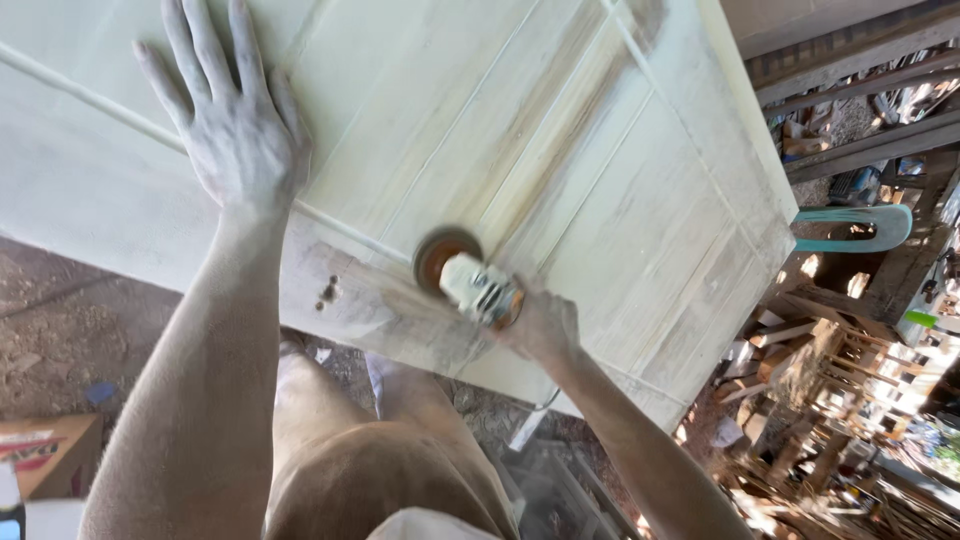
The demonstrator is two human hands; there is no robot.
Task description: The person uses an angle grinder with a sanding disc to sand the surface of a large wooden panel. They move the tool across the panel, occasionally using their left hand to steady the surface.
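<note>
Fingers: left hand (pixel 240 130) spread flat on door (pixel 560 150); right hand (pixel 540 322) wrapped round sander (pixel 470 282) | sander likely compact, vibrating, grip body firmly | door stiff, heavy

One white panelled door (pixel 560 170) lies under the hands. One left hand (pixel 235 130), fingers (pixel 190 40) spread flat on it. One right hand (pixel 540 325), fingers wrapped round one angle grinder (pixel 470 283), which carries one sanding disc (pixel 440 255). Two small holes (pixel 328 292) sit between the two hands. One cardboard box (pixel 50 455) lies well below the left fingers.
</note>
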